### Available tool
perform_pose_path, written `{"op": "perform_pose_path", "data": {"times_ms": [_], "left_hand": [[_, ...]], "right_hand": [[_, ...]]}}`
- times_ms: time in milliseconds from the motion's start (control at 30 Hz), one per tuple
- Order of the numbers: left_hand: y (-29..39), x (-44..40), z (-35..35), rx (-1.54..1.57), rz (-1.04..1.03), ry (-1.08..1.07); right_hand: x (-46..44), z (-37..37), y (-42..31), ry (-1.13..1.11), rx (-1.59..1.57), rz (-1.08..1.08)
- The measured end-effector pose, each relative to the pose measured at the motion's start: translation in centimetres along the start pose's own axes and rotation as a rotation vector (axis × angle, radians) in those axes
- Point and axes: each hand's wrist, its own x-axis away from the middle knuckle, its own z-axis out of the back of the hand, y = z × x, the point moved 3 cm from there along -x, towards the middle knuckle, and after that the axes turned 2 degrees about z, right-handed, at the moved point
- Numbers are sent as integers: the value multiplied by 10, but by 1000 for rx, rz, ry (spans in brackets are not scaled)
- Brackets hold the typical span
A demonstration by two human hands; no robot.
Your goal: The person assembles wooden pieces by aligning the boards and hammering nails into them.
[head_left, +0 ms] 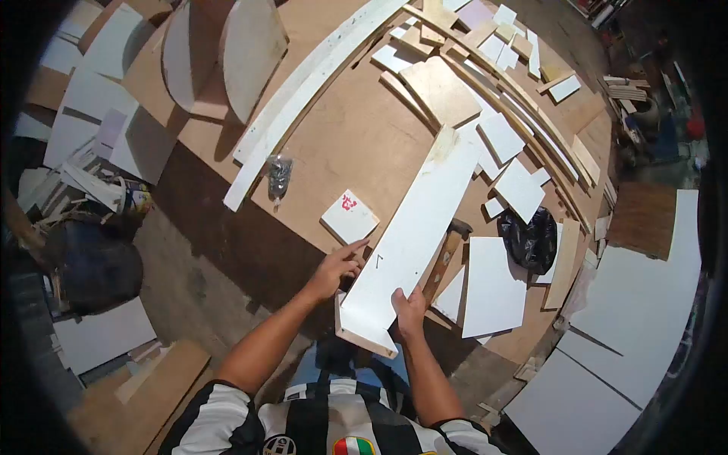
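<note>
A long white board with a short crosspiece at its near end lies over the table's front edge. My right hand grips the board's right side near that end, thumb on top and fingers underneath. At the left side of the board is my left hand, its index finger stretched out toward the board's edge and the other fingers curled, holding nothing. Just beyond that finger lies a small white block with a red mark. A hammer rests right of the board, partly hidden.
A plastic bag of small dark pieces lies beside a long white strip at the left. Two curved panels stand behind. On the right are a black bag, a white panel and several offcuts. Scraps lie on the floor.
</note>
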Motion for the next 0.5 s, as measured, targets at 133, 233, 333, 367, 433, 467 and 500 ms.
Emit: {"op": "perform_pose_path", "data": {"times_ms": [133, 233, 333, 367, 433, 467, 500], "left_hand": [[-2, -17, 2, -517, -410, 91], [2, -38, -4, -568, -595, 134], [-1, -56, -5, -696, -693, 60], [-1, -59, -4, -685, -695, 63], [-4, -65, -2, -601, -584, 53], [-6, -65, -2, -593, -586, 60], [-3, -61, -4, -561, -583, 41]], "right_hand": [[3, -7, -3, 28, 91, 34], [0, 10, 4, 49, 142, 44], [-5, 4, -10, 93, 114, 86], [-8, 5, -11, 91, 125, 84], [-13, 8, -13, 104, 161, 63], [-15, 7, -13, 99, 169, 62], [-16, 2, -18, 132, 160, 94]]}}
